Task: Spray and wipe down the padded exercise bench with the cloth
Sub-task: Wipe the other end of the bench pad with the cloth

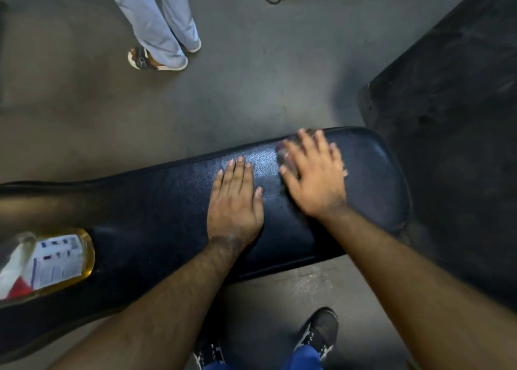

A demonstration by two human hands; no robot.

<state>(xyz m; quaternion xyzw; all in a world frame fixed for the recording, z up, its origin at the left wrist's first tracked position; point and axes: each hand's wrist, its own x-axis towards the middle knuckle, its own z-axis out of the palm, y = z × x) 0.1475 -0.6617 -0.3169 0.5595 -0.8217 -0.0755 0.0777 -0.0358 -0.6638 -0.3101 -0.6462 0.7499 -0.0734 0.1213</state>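
Pressing flat on the bench (167,202), the left hand (235,202) lies open, the right hand (316,174) splayed over the cloth (282,157), bottle (47,263) nearby.

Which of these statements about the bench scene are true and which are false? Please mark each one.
1. The right hand presses a cloth flat on the padded bench. True.
2. The left hand holds the spray bottle. False: it lies flat and empty on the pad.
3. The bottle lies on the bench. True.
4. The bottle's liquid is blue. False: it is yellow.
5. Another person stands beyond the bench. True.
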